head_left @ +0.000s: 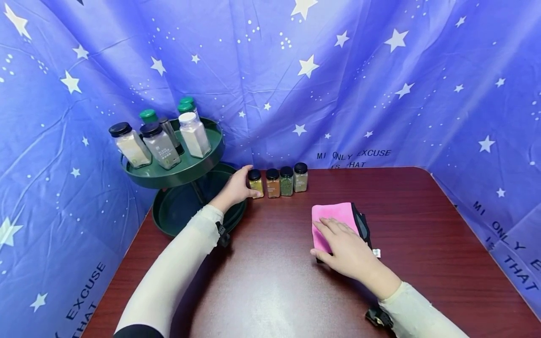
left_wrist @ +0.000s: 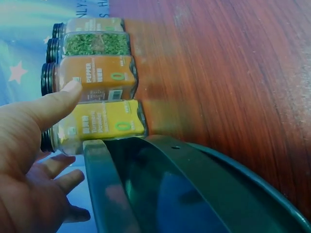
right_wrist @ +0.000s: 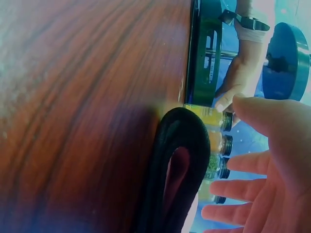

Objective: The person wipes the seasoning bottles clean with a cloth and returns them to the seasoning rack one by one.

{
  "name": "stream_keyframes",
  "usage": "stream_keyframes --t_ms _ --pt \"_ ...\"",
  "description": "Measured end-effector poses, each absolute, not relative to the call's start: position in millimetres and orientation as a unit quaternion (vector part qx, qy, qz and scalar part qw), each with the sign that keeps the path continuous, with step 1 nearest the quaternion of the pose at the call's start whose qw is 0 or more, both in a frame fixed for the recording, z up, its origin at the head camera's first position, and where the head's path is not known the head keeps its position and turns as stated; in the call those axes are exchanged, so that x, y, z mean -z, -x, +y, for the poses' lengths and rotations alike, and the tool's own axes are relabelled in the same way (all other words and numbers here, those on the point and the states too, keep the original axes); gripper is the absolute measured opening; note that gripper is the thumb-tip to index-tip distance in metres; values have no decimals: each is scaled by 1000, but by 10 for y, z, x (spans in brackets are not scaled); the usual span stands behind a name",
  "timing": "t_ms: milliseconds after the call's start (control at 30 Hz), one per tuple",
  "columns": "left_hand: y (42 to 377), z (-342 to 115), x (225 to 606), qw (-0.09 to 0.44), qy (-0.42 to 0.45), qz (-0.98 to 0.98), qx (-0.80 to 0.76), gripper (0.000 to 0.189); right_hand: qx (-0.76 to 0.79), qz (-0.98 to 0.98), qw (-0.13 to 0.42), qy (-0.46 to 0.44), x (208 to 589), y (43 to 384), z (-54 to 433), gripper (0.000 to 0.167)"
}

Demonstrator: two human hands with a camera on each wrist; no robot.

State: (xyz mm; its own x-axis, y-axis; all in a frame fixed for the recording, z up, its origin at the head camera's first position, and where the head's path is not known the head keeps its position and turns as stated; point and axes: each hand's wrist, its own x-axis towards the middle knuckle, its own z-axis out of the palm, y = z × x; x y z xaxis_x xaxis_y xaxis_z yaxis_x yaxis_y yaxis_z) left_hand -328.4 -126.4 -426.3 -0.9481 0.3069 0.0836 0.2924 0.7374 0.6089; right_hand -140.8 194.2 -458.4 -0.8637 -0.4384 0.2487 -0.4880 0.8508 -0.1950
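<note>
My left hand point(head_left: 233, 188) is at a small jar of yellow turmeric powder point(left_wrist: 109, 120), with the thumb in front and spread fingers behind. The jar stands upright with its black lid on. Its neighbours in the row are an orange pepper jar point(head_left: 273, 184), a jar of green flakes point(head_left: 286, 182) and a pale spice jar point(head_left: 301, 178). In the left wrist view the thumb tip overlaps the pepper jar, and the index finger is mostly hidden. With fingers extended, my right hand point(head_left: 348, 249) rests on a folded pink cloth point(head_left: 338, 211) with a black edge.
A two-tier dark green round rack point(head_left: 169, 178) stands left of the row, its lower tray point(head_left: 162, 220) beside my left wrist. Several bottles, among them a white-capped one point(head_left: 195, 136), sit on the upper tray. A starry blue curtain point(head_left: 270, 136) hangs behind the brown table point(head_left: 253, 281).
</note>
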Motion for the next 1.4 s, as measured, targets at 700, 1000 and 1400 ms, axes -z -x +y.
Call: stream_keyframes --t_ms 700,1000,1400 --pt "3398 -1253 4355 -15 -138 937 -321 71 -122 -958 99 -239 4663 1393 1939 75" --pt "3396 -1234 4348 -23 -134 930 -343 56 -119 -959 99 -239 4658 1391 1951 76" --pt "3365 -1201 4237 -45 -142 916 -373 55 -120 -960 95 -236 4635 1401 1971 76"
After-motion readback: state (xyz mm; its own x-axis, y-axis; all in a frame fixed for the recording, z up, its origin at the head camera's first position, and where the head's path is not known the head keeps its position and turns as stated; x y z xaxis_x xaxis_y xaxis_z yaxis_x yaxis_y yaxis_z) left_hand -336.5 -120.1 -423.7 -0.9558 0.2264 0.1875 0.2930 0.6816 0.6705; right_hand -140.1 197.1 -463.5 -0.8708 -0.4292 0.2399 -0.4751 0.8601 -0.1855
